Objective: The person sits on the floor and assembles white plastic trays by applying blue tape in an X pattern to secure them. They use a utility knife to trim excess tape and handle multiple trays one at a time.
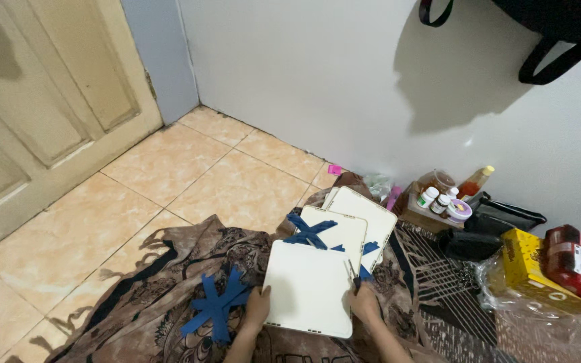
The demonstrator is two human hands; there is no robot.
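Hands are gripping one of three white boards: left hand fingers curling on its edge, right hand fingers pinching a small tool.

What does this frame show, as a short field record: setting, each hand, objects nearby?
setting: tiled floor at a wall corner, patterned brown cloth spread on it
left hand: grips left edge of white square panel
right hand: on the panel's right edge
nearby: two more white panels, blue strip cross, yellow box

Left hand, right hand: bare, sleeveless forearms.
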